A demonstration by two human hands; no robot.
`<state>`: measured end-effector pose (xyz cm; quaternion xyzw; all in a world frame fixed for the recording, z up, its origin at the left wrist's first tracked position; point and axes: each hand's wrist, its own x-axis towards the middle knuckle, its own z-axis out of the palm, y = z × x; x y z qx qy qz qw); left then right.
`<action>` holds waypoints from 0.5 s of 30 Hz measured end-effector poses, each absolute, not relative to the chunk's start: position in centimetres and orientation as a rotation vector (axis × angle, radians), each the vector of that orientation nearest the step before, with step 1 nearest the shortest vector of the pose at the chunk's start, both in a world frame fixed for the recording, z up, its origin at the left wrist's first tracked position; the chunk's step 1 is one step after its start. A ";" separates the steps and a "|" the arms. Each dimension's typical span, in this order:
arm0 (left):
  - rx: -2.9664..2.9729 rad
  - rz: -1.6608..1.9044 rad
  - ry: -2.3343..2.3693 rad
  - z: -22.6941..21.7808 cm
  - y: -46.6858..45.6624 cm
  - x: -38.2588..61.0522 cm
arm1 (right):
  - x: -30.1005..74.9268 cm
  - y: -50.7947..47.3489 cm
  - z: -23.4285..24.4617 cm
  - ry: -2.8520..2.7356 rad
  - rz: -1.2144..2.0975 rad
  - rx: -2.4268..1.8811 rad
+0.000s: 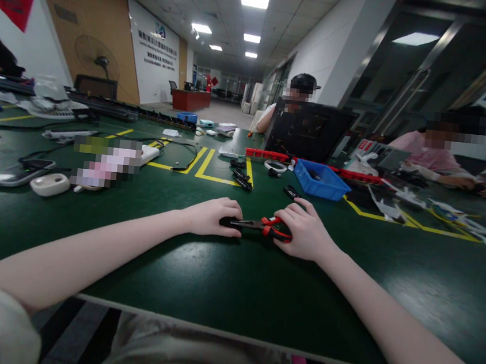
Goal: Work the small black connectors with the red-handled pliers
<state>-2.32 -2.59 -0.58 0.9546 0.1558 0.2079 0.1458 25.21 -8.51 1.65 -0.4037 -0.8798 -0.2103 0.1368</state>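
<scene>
Pliers (260, 225), red-black handles: long axis left-right on the table (215, 283), nose toward your left hand (211, 216), which curls over the tip; your right hand (305, 232) clasps the handles.

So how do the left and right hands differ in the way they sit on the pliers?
The left hand curls over the dark nose end of the pliers, while the right hand wraps the red-and-black handles. The left hand is balled tight, knuckles up; the right hand is spread more loosely along the grips. Both rest on the green table, closed on the same tool.
</scene>
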 end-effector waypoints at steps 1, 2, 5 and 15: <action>2.773 0.603 0.431 -0.6 -2.6 -2.3 | 25.2 -8.5 1.7 -2.554 -0.605 -1.162; 2.795 0.606 0.414 -0.6 -2.6 -2.3 | 25.2 -8.5 1.7 -2.558 -0.605 -1.156; 2.838 0.609 0.386 -0.6 -2.7 -2.3 | 25.2 -8.4 1.6 -2.557 -0.623 -1.149; 2.798 0.552 0.399 -0.4 -2.4 -2.4 | 25.5 -8.3 1.6 -2.549 -0.624 -1.119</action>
